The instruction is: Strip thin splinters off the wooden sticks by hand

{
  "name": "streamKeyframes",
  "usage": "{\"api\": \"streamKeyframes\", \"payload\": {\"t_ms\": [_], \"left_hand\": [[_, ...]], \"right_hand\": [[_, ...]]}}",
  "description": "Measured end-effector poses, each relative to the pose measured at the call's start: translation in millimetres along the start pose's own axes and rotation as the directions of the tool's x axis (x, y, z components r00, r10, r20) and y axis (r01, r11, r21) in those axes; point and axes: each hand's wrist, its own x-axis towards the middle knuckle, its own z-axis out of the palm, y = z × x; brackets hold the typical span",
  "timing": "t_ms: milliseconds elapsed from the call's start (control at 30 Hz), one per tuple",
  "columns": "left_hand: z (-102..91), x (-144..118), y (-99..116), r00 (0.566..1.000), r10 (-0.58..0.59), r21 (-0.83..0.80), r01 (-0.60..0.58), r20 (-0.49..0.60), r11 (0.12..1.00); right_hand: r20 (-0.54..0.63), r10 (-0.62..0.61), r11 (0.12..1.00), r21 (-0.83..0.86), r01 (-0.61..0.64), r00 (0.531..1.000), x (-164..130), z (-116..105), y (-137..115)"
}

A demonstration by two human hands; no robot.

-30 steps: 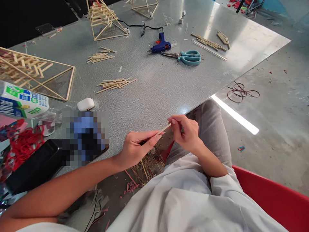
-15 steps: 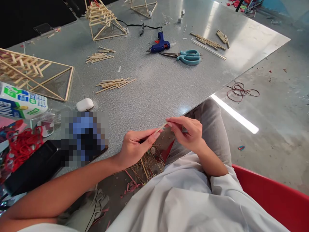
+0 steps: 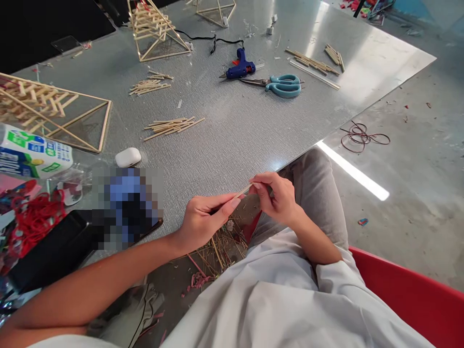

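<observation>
Between my two hands, just off the table's near edge, is a thin pale wooden stick. My left hand pinches its lower end between thumb and fingers. At the upper end, the thumb and fingertips of my right hand close on the stick. Farther up the table lie a pile of wooden sticks and a smaller pile of short sticks. A blue glue gun rests beside scissors with light blue handles.
Stick-built pyramid frames stand at the left and back. A white earbud case, a plastic bottle, red cord and a black tray crowd the left. More sticks lie at right. Scraps litter the floor.
My right hand has shifted slightly left and its fingers have curled more at the stick's upper end. My left hand keeps its pinch in nearly the same place.
</observation>
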Motion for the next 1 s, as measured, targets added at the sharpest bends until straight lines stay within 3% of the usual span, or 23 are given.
{"api": "streamKeyframes", "payload": {"t_ms": [233, 433, 567, 700, 800, 1000], "left_hand": [[0.3, -0.4, 2.1, 0.998, 0.036, 0.025, -0.035, -0.042, 0.999], [1.5, 1.0, 4.3, 0.998, 0.039, 0.044, -0.037, -0.047, 0.998], [0.3, 0.5, 3.5, 0.998, 0.059, 0.047, -0.058, -0.021, 0.997], [-0.6, -0.9, 0.8, 0.995, 0.093, 0.041, -0.093, -0.017, 0.995], [0.0, -0.5, 0.8, 0.993, 0.109, 0.037, -0.108, -0.04, 0.993], [0.5, 0.8, 1.8, 0.992, 0.107, 0.041, -0.104, -0.061, 0.994]], "right_hand": [[0.144, -0.246, 0.946, -0.18, 0.269, 0.959, 4.5, -27.2, 7.9], [0.207, -0.283, 0.911, -0.247, 0.33, 0.936, 4.8, -34.4, 8.5], [0.181, -0.275, 0.922, -0.228, 0.312, 0.944, 5.5, -29.6, 11.6], [0.056, -0.226, 0.938, -0.256, 0.233, 0.973, 5.5, -25.3, 14.9], [-0.002, -0.162, 0.969, -0.187, 0.159, 0.987, 5.7, -25.6, 13.1], [0.197, -0.102, 0.992, -0.055, 0.115, 0.975, 6.2, -27.2, 8.0]]}}
